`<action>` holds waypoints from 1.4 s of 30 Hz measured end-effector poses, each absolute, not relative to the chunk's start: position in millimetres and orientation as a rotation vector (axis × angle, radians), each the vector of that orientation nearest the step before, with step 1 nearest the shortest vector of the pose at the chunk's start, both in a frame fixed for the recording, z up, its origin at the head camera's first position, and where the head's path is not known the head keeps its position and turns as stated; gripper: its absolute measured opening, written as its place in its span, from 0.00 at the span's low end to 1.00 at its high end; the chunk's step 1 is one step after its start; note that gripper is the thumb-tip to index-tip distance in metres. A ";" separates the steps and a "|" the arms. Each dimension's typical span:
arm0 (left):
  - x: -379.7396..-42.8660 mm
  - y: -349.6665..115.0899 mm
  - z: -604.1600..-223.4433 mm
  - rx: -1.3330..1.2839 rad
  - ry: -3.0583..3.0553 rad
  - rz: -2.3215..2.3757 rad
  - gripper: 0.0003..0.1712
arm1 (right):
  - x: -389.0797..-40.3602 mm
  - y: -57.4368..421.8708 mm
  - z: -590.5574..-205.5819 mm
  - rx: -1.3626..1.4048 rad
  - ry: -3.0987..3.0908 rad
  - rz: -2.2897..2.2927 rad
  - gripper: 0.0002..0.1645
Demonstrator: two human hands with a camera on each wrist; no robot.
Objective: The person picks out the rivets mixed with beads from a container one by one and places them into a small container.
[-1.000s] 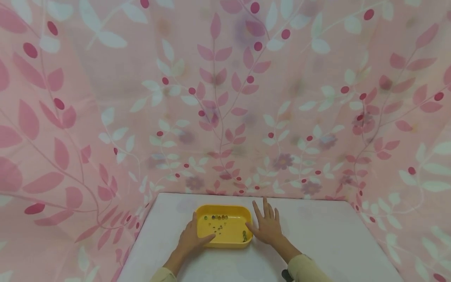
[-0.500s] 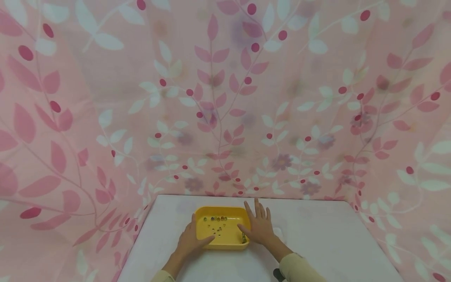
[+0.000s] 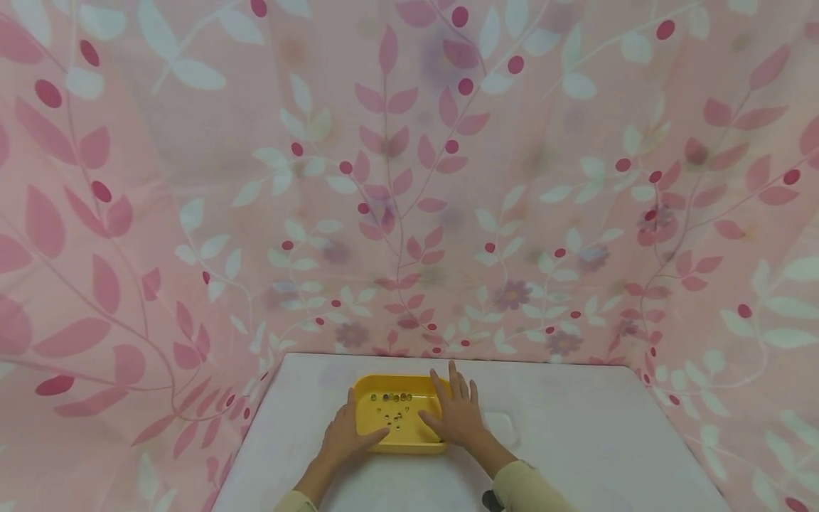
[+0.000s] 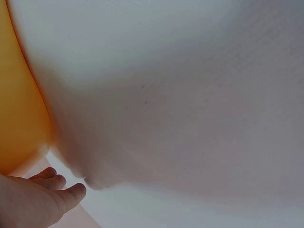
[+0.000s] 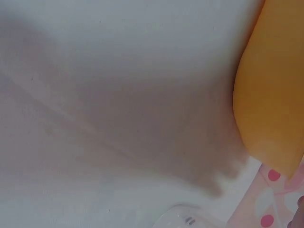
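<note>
The yellow tray (image 3: 409, 449) is set on the white table (image 3: 589, 434), near its far edge and between the two hands. A row of small round beads (image 3: 403, 397) is lined up along the inside of its far wall; one greenish bead is placed slightly apart at the row's left end. Smaller pieces (image 3: 398, 417) are scattered over the middle of the tray floor; they are too small to be identified. Part of the tray's right side is covered from view by the right hand (image 3: 458, 418).

Right hand: fingers spread and extended, thumb directed inward above the tray floor; nothing is seen to be grasped. Left hand (image 3: 341, 435): placed at the tray's left side, fingers extended along the outer wall, thumb laid across the near left corner; it is judged released, though contact with the wall cannot be confirmed.

A clear, shallow object (image 3: 502, 429) is noted on the table just right of the right hand. Pale sleeves (image 3: 530, 487) are worn on both arms; a dark object (image 3: 491, 500) is partly seen beside the right one. The table is backed by pink cloth (image 3: 409, 235) printed with leaves and berries.
</note>
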State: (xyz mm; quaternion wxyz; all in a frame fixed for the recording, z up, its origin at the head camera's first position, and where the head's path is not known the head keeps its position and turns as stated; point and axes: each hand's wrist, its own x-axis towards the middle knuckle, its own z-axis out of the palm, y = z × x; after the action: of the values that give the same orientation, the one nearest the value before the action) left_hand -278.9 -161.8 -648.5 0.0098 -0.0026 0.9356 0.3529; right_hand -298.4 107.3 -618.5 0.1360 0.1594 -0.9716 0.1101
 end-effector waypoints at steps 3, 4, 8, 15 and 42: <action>-277.1 -160.6 -650.1 0.006 2.920 1.103 0.76 | -294.5 103.5 -619.4 0.464 -2.813 0.300 0.53; -276.2 -160.1 -650.6 0.010 2.918 1.103 0.76 | -293.1 102.6 -619.9 0.463 -2.816 0.296 0.53; -273.0 -158.8 -649.8 0.021 2.913 1.117 0.76 | -290.1 99.1 -622.3 0.463 -2.851 0.284 0.53; -278.3 -161.3 -645.0 0.057 2.968 1.097 0.75 | -296.6 91.0 -619.3 0.492 -2.833 0.315 0.52; -276.8 -161.8 -647.7 0.023 2.946 1.113 0.75 | -296.1 80.6 -627.0 0.512 -2.853 0.304 0.51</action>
State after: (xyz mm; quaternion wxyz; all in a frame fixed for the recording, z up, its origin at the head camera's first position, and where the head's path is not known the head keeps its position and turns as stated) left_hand -276.8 -161.8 -647.7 -0.0042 0.0073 0.9354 0.3535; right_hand -296.1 80.6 -627.0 0.1132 0.1746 -0.9726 0.1036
